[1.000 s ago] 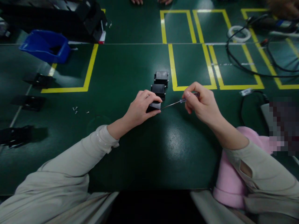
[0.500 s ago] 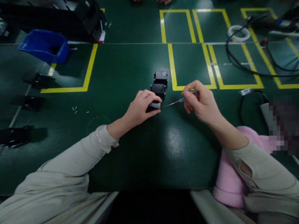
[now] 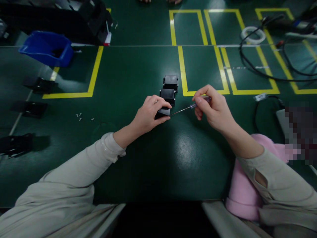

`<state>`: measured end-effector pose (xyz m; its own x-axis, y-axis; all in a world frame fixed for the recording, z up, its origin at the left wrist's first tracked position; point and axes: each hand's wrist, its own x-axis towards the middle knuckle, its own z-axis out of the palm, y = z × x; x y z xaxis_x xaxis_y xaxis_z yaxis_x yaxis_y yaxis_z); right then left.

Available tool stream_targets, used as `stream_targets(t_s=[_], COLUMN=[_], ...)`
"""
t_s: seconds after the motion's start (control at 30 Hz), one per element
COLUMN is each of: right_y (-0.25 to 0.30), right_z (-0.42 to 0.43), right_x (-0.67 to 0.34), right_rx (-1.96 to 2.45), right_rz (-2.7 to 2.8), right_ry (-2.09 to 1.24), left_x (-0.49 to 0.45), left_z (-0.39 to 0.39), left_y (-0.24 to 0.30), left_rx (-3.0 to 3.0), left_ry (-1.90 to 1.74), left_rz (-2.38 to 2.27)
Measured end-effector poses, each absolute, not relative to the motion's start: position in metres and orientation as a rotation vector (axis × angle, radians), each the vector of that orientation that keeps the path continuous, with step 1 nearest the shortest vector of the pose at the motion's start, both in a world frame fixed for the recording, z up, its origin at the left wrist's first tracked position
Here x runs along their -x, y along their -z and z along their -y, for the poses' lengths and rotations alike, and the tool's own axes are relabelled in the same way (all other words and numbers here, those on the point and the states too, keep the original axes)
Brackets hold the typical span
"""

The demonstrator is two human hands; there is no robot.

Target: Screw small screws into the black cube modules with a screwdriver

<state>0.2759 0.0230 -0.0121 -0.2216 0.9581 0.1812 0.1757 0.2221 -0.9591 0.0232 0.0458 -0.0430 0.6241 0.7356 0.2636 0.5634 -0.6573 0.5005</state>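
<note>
My left hand [image 3: 150, 114] is closed around a small black box-shaped part [image 3: 163, 112], thumb along its near edge and fingers over its top. In my right hand [image 3: 210, 105] is a screwdriver [image 3: 193, 105] with a clear purplish handle, pinched between thumb and fingers. Its thin shaft slants down to the left, and the tip meets the right near corner of the black part by my left thumb. Whether a screw sits under the tip is too small to tell. Just beyond stand two similar black parts [image 3: 167, 95] [image 3: 170, 81] with small metal bits at their sides.
Several loose screws [image 3: 79, 115] lie on the green table [image 3: 148, 172] at left. Farther left are a blue bin [image 3: 47, 49] and black parts [image 3: 34, 109]. A white ring [image 3: 253, 35], black cables [image 3: 247, 61] and pink cloth [image 3: 244, 195] occupy the right. Another person's hands [image 3: 174, 1] show at the far edge.
My hands, the screwdriver and the black part hold nearly the same positions. At the far edge, the other person's hands have shifted slightly.
</note>
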Motion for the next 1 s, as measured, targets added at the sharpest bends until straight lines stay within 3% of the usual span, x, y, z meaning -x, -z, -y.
stream_targets(t_s=[1.0], right_y=[0.0116], right_z=[-0.0236], right_x=[-0.2762], right_rx=[1.107], right_rz=[1.603], right_ry=[-1.095], left_x=[-0.0233], left_z=[-0.0457], left_y=[0.0431], left_rx=[-2.496], left_ry=[-0.672], left_rz=[-1.013])
